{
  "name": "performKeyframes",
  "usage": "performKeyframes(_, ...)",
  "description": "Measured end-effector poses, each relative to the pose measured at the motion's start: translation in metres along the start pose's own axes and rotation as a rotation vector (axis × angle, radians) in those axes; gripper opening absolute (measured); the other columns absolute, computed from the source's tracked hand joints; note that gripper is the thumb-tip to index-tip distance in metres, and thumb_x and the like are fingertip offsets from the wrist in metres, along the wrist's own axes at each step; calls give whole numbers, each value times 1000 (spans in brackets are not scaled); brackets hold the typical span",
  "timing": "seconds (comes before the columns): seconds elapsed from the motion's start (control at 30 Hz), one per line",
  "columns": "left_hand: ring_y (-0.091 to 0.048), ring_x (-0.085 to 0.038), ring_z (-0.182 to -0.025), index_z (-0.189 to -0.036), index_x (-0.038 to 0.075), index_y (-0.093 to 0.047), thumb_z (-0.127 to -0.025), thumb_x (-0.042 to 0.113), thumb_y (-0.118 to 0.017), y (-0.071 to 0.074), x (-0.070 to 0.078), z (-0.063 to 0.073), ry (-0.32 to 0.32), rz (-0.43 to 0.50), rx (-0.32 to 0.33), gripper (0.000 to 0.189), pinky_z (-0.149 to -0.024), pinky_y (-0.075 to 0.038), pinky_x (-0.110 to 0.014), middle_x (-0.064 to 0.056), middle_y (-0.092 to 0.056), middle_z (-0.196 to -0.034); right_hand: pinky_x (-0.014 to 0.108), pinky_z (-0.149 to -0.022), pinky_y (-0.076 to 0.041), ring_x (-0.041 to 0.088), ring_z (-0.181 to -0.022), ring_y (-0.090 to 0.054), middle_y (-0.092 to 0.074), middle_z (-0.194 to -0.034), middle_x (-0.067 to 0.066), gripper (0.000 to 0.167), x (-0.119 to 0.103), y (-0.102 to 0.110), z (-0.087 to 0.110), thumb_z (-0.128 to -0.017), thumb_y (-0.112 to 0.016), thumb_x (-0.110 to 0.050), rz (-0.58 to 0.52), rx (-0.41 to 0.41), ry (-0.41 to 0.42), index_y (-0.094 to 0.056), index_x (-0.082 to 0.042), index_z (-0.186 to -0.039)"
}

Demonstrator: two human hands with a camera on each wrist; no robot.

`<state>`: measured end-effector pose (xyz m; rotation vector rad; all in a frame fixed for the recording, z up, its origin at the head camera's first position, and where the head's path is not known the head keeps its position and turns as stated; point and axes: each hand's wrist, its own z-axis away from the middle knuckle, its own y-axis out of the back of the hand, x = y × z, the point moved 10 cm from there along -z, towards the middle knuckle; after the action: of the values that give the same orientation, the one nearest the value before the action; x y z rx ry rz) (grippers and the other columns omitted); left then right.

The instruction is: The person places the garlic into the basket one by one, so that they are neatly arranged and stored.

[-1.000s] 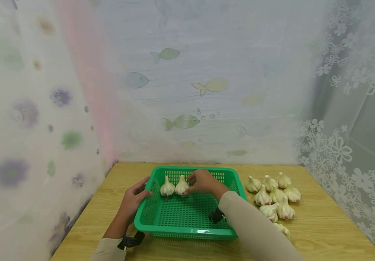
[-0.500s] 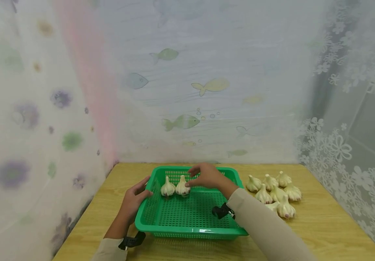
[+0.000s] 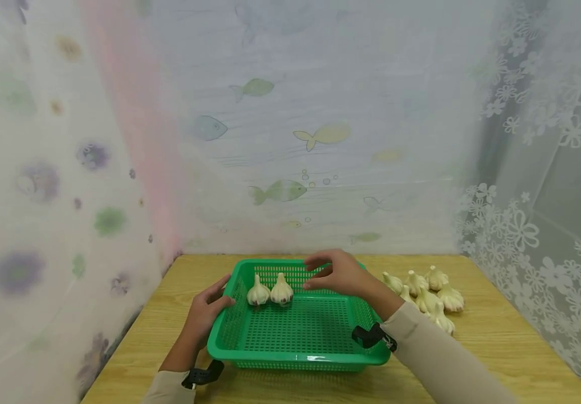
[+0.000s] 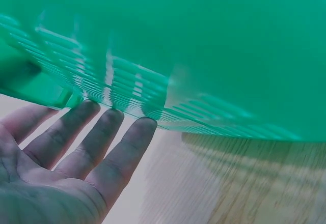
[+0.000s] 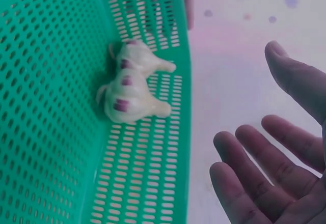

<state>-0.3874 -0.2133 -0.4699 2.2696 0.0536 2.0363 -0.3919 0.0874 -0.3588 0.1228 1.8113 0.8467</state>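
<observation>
Two pale garlic bulbs stand side by side at the back left inside a green plastic basket (image 3: 300, 357): a left bulb (image 3: 257, 293) and a right bulb (image 3: 282, 292), stems up. My left hand (image 3: 203, 315) holds the basket's left side, thumb over the rim. In the left wrist view its fingers (image 4: 125, 155) lie against the outer slotted wall. My right hand (image 3: 344, 276) is above the back right of the basket, fingers spread and holding nothing. The right wrist view shows that hand's palm (image 5: 295, 203) apart from both bulbs.
On the wooden table (image 3: 502, 348), right of the basket, lies a pile of several garlic bulbs (image 3: 428, 300), partly hidden by my right arm. A curtain with printed fish (image 3: 285, 191) hangs behind the table, with more sheeting at both sides.
My right hand has let go of the right bulb in the basket and moved up and to the right. The left hand stays at the basket's side.
</observation>
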Motion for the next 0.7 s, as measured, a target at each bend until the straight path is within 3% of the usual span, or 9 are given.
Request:
performKeyframes(0.37,-61,-37,-128,-155,28,-48,-96,8,-66,2,-3,-3,4,15,12,65,-90,-59,-42,-19,-55,-151,40,-90,-59,30,-117,-69,-70,-132,2,55,6,25,36,-84,-85,-43,88,86,43,-68,-24,-133)
performKeyframes(0.7,-64,-35,-124,-155,29,-49,-96,9,-66,5,-8,-6,6,0,31,65,-88,-60,-42,-18,-58,-148,43,-93,-58,31,-125,-62,-67,-135,2,50,23,57,80,-87,-82,-42,118,234,67,-69,-26,-132)
